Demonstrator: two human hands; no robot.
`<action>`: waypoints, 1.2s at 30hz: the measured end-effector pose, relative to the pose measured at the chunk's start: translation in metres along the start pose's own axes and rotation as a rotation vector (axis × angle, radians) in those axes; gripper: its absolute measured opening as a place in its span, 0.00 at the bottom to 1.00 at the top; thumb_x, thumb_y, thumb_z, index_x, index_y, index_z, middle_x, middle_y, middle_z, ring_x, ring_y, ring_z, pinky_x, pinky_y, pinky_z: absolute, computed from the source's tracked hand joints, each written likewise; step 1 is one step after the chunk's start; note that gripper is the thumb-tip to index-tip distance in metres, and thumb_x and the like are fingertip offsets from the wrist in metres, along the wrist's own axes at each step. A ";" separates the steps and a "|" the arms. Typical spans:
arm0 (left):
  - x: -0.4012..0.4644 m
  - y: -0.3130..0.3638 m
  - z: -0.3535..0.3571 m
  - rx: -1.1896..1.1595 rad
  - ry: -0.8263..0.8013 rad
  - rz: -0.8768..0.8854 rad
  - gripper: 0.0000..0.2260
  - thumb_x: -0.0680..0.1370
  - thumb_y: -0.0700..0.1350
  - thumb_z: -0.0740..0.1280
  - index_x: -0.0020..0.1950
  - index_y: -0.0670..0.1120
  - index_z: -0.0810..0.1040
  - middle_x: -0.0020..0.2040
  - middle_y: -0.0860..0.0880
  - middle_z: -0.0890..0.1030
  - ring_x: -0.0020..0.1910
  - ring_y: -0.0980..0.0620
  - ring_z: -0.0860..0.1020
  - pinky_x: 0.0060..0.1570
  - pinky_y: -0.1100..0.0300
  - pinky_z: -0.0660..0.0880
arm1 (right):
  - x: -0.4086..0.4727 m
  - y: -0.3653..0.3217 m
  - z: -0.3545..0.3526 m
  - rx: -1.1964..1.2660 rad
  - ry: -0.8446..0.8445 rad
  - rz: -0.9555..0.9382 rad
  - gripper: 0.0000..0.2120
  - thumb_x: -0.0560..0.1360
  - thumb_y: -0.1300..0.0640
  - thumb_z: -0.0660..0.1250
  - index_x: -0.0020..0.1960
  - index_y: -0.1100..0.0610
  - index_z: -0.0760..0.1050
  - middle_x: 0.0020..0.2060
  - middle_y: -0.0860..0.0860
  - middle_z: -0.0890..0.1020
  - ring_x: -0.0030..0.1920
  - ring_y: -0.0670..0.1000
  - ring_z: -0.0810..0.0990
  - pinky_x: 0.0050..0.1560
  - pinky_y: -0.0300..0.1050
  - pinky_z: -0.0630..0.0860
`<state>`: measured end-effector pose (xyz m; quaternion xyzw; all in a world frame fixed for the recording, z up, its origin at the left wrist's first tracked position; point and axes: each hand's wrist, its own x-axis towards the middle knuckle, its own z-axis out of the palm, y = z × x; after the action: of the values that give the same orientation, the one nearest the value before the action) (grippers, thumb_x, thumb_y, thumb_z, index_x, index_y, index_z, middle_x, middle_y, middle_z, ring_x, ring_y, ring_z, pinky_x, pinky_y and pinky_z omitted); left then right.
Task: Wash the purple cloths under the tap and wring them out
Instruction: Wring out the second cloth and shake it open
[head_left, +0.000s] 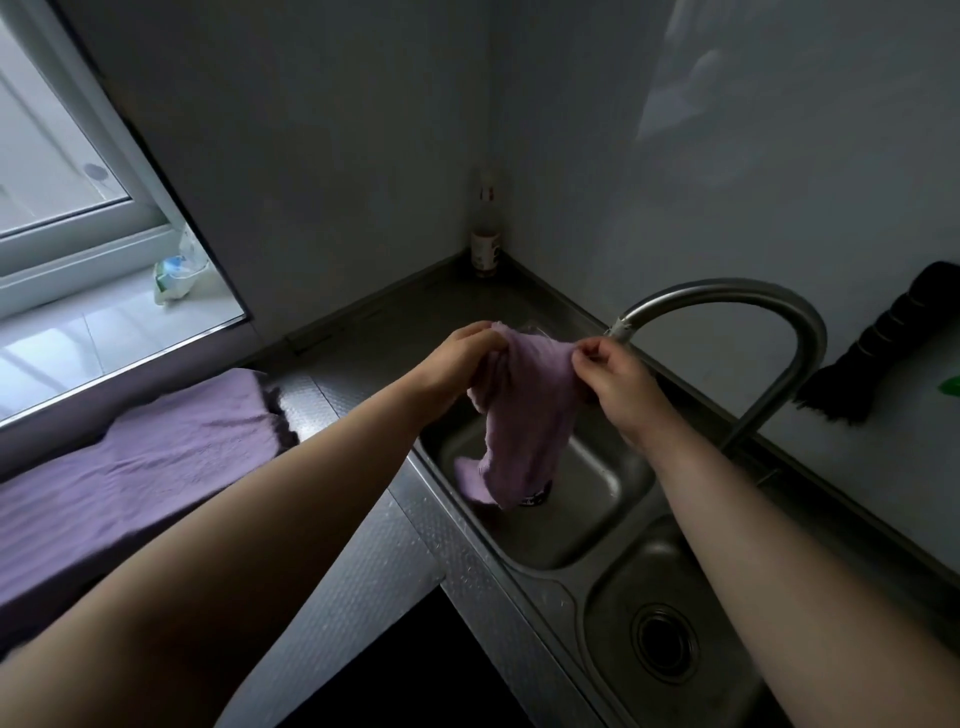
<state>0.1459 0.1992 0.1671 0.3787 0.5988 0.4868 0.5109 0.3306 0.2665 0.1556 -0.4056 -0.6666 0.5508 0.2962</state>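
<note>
I hold a purple cloth (524, 415) up over the far bowl of the sink (613, 519). My left hand (457, 364) has a tight grip on one top corner, fingers curled round it. My right hand (618, 379) pinches the other top corner, just beside the tap (727, 301) spout. The cloth hangs down and its low end reaches into the bowl. More purple cloths (130, 457) lie flat on the tabletop (363, 571) to my left. A bottle (485, 234) stands in the far corner.
</note>
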 end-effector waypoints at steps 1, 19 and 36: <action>-0.002 0.003 0.001 0.082 0.009 0.008 0.07 0.78 0.42 0.62 0.54 0.45 0.75 0.46 0.46 0.78 0.43 0.49 0.77 0.40 0.58 0.75 | -0.001 -0.002 0.002 0.059 -0.020 -0.017 0.07 0.79 0.60 0.62 0.45 0.51 0.74 0.42 0.50 0.79 0.45 0.48 0.77 0.51 0.47 0.75; -0.011 0.047 -0.009 0.395 0.128 0.226 0.11 0.83 0.49 0.57 0.43 0.50 0.72 0.34 0.55 0.69 0.30 0.64 0.68 0.32 0.68 0.66 | -0.005 -0.016 0.003 -0.521 -0.513 0.144 0.18 0.71 0.53 0.74 0.59 0.54 0.76 0.50 0.47 0.82 0.50 0.45 0.80 0.53 0.39 0.74; -0.005 0.026 -0.073 1.057 0.312 0.167 0.22 0.71 0.31 0.56 0.56 0.48 0.82 0.57 0.44 0.77 0.57 0.44 0.75 0.55 0.59 0.72 | 0.003 0.026 -0.002 -0.588 -0.515 0.269 0.19 0.69 0.44 0.73 0.48 0.59 0.80 0.41 0.52 0.84 0.44 0.51 0.82 0.47 0.46 0.78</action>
<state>0.0739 0.1859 0.1941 0.5530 0.7981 0.2092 0.1164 0.3368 0.2714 0.1302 -0.4051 -0.7891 0.4542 -0.0835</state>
